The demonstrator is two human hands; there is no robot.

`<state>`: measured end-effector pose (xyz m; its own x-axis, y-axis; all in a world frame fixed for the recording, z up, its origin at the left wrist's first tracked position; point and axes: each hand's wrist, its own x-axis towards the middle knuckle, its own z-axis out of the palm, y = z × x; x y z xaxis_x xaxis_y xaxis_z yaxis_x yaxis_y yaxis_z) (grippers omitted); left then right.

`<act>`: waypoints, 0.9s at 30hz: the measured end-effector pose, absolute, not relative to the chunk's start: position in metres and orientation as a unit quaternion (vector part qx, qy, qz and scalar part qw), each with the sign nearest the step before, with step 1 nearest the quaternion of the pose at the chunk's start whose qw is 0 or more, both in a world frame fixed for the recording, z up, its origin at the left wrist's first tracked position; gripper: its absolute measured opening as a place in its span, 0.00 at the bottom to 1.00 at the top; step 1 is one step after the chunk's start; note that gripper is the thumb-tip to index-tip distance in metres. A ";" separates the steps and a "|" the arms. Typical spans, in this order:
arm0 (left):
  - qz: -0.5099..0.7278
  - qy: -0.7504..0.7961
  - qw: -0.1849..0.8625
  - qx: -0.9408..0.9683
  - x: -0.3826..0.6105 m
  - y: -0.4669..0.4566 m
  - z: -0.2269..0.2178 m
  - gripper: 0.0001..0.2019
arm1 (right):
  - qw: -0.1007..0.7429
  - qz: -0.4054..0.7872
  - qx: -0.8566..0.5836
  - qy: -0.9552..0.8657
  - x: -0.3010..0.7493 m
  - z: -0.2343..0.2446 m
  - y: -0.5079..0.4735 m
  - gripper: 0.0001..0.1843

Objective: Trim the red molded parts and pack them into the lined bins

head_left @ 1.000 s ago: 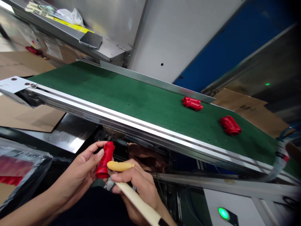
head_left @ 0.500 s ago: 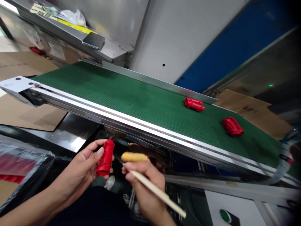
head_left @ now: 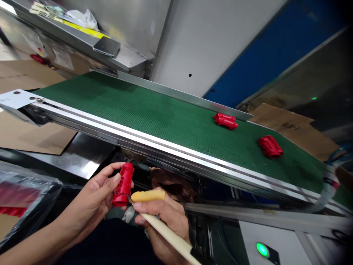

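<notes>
My left hand [head_left: 95, 198] grips a red plastic cylinder-like part [head_left: 123, 185], held upright below the conveyor's near rail. My right hand [head_left: 161, 217] is closed round a cream-handled tool [head_left: 168, 237], and a yellow rubber cot covers its forefinger [head_left: 147, 195]. The tool's small metal tip touches the lower end of the red part. Further red parts lie on the green conveyor belt [head_left: 143, 110]: one pair [head_left: 226, 121] near the far rail and one piece [head_left: 270, 146] to its right.
A clear plastic bag with red parts [head_left: 19, 200] sits at lower left. Cardboard sheets [head_left: 33, 136] lie beyond the belt's left end. A phone [head_left: 107, 46] rests on a steel ledge above. A green lit button [head_left: 261, 250] glows at lower right.
My right hand drew away to the right half a second ago and has come back, so the tool tip meets the red part again. The left hand held still.
</notes>
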<state>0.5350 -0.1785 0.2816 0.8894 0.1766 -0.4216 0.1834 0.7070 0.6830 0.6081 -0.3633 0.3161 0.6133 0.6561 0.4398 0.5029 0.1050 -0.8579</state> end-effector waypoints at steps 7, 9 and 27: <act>0.011 0.236 0.896 0.376 0.537 -0.180 0.283 0.21 | 0.579 0.082 -0.690 -0.426 0.609 0.317 -0.363 0.12; 0.018 0.243 0.895 0.373 0.537 -0.181 0.283 0.21 | 0.564 0.085 -0.691 -0.443 0.610 0.313 -0.363 0.12; 0.002 0.231 0.898 0.376 0.537 -0.180 0.281 0.24 | 0.615 0.070 -0.667 -0.414 0.607 0.316 -0.367 0.16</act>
